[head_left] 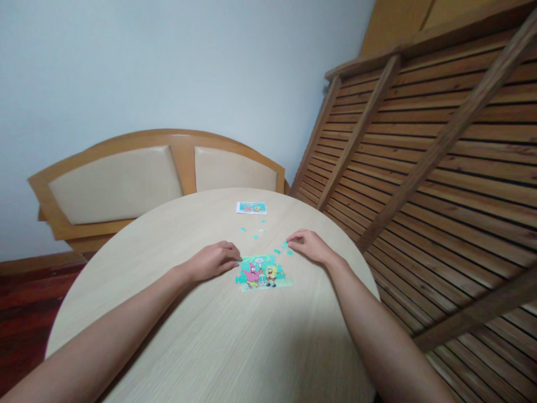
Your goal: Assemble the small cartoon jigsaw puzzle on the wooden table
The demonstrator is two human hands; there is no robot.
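A partly assembled jigsaw puzzle with cartoon figures on a turquoise background lies flat on the round table; its right edge is ragged. My left hand rests beside its upper left corner, fingers stretched toward it and fingertips at its edge, holding nothing that I can see. To the upper right, my right hand has thumb and forefinger brought together on a small turquoise puzzle piece. Loose puzzle pieces lie just left of and below those fingertips.
Several more loose pieces are scattered beyond the puzzle. Farther back lies a picture sheet with similar figures. The pale wooden table has a headboard behind it and a slatted wooden frame at right.
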